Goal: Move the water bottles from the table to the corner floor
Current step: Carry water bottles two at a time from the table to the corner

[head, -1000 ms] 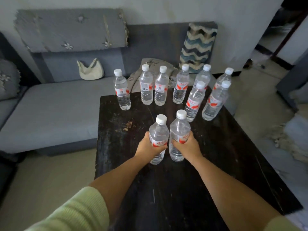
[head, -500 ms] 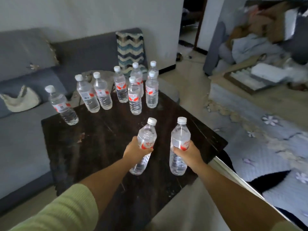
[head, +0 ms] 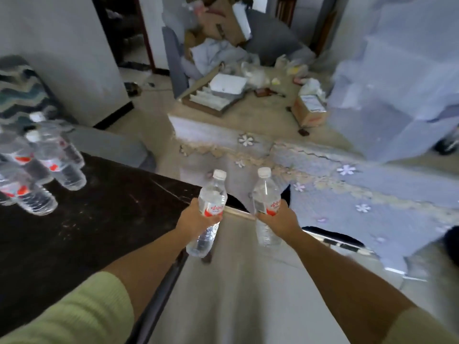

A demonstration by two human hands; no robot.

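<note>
My left hand [head: 196, 219] grips a clear water bottle [head: 211, 197] with a white cap and red label, tilted slightly, past the right edge of the dark table [head: 99, 219]. My right hand [head: 280, 219] grips a second, upright bottle [head: 265, 194] over the floor. Several more bottles [head: 49, 165] stand blurred at the table's far left.
A pale floor strip [head: 236, 281] lies below my hands. Ahead is a lilac flowered rug [head: 347, 184]. Beyond it, floor clutter: cardboard boxes [head: 309, 110], a white tray [head: 227, 85], piled cloth. A pale blue draped mass [head: 397, 95] stands right; a grey sofa end [head: 109, 145] left.
I have turned right, carrying both bottles off the table; they now hang over the floor beside its edge. The standing bottles have slid to the far left of view.
</note>
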